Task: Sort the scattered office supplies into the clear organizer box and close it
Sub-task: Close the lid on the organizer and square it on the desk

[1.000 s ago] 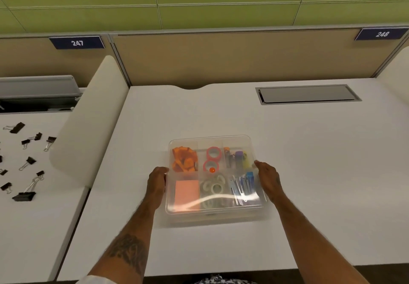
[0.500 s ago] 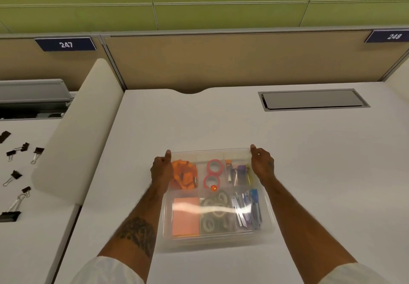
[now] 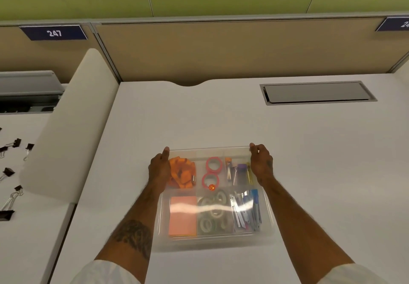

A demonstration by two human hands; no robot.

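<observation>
A: Status?

B: Organizer box (image 3: 215, 238) on the table (image 3: 309, 151), between both hands. Left hand (image 3: 159, 168) and right hand (image 3: 261, 164) curl over its far corners, pressing the lid (image 3: 212, 151).

A: Risks?

B: Uneven push could leave the near edge unlatched or skid the box. Can't tell if the lid is seated; glare hides the contents between the forearms.
</observation>
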